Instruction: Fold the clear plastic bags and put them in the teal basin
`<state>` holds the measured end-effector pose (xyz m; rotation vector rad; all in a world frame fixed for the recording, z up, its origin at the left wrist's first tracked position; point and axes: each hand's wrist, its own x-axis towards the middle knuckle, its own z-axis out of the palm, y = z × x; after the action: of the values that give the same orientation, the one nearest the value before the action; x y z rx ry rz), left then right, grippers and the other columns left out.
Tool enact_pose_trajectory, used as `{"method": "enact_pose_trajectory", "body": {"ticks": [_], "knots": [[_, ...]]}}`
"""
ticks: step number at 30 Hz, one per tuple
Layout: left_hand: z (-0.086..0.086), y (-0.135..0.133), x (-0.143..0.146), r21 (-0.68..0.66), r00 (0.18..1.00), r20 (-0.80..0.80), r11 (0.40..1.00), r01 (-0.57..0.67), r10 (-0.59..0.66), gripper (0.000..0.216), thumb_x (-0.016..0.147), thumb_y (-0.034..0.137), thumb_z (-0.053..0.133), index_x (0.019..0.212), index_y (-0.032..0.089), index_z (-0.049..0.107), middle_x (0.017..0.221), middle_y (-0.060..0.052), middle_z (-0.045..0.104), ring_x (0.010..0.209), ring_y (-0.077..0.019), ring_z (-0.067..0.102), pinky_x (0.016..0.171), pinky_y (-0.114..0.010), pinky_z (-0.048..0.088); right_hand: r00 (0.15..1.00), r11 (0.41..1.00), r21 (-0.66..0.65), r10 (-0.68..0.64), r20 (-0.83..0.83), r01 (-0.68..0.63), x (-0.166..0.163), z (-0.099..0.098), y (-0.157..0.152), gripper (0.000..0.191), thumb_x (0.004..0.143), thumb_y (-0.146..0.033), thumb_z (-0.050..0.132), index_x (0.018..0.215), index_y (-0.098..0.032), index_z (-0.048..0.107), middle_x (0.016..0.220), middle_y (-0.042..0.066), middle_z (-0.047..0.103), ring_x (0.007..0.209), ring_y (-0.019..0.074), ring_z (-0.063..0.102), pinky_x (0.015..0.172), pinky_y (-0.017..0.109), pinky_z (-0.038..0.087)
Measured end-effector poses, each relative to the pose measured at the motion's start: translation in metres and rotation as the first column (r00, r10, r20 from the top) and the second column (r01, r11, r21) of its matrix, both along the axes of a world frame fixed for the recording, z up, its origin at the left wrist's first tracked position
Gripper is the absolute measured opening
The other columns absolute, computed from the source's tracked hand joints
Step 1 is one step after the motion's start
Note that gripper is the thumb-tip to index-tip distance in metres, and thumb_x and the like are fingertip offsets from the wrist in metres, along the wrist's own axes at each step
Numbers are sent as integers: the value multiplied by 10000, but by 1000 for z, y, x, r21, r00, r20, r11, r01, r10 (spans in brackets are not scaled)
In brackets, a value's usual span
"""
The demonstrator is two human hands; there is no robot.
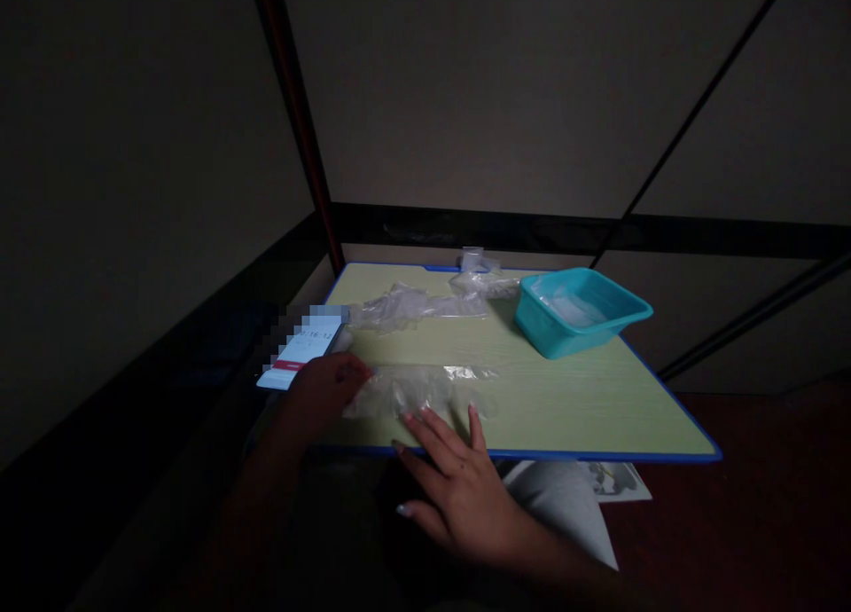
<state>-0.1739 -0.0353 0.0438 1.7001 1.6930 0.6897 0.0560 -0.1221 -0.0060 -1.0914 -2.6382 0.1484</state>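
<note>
A clear plastic bag (pixel 416 390) lies flat along the near side of the small table, with light glinting on its creases. My left hand (pixel 332 386) is in dim light at the bag's left end, its fingertips closed on the edge. Across the bag's lower edge, my right hand (pixel 458 479) has its fingers spread, some fingertips touching the plastic. The thumb of that hand sticks out to the left, below the table's front edge.
The light-topped table (pixel 578 408) has a blue rim. A turquoise basin (pixel 565 328) with whitish plastic inside stands at right. More crumpled clear bags (pixel 412 306) lie along the back. A lit phone (pixel 302 350) leans at the left edge. Walls stand close behind.
</note>
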Motion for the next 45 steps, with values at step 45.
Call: {"method": "enact_pose_trajectory", "body": {"ticks": [45], "knots": [[17, 21, 56, 46, 835, 459, 947, 317, -302, 188, 782, 303, 550, 873, 141, 579, 381, 65, 505, 328, -95, 479, 369, -172, 349, 987, 984, -80, -158, 35, 161, -7, 8, 38, 722, 893, -606, 314, 1446, -146, 242, 1488, 130, 232, 1387, 240, 173, 1109, 530, -50]]}}
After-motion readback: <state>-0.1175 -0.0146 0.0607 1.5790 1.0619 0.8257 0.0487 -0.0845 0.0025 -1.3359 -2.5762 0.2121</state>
